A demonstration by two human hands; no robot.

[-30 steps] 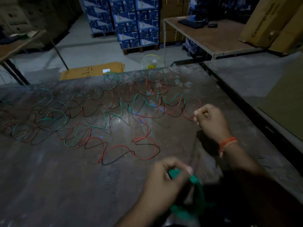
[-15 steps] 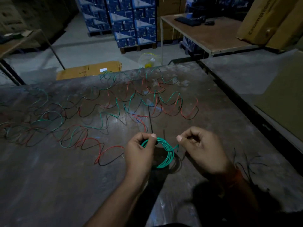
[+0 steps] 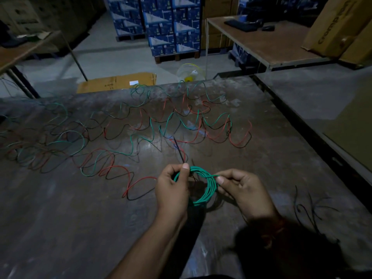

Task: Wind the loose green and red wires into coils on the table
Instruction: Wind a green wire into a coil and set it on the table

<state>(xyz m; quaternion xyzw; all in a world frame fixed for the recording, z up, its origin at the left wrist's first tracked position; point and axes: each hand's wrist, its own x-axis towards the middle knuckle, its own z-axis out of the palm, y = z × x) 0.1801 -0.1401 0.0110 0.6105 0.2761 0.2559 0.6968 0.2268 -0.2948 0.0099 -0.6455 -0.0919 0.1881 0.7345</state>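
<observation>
A green wire coil [image 3: 208, 190] hangs just above the table [image 3: 80, 228] near its front middle. My left hand [image 3: 173, 190] grips the coil's left side, thumb on top. My right hand [image 3: 239, 188] pinches the green strand at the coil's upper right. Loose green wire [image 3: 131, 146] and loose red wire [image 3: 141, 181] snake in waves across the far and left parts of the table, tangled with black wire. A dark strand [image 3: 179, 152] runs from the coil toward the tangle.
A few thin dark wire scraps [image 3: 310, 206] lie at the right near the table edge. Beyond the far edge are a flat cardboard box [image 3: 116, 82], a clear spool [image 3: 190, 72], stacked blue cartons [image 3: 173, 27] and another table [image 3: 267, 43].
My left hand brought the green coil up from the near edge to the middle. My right hand came back from the far right wires and now pinches the strand at the coil.
</observation>
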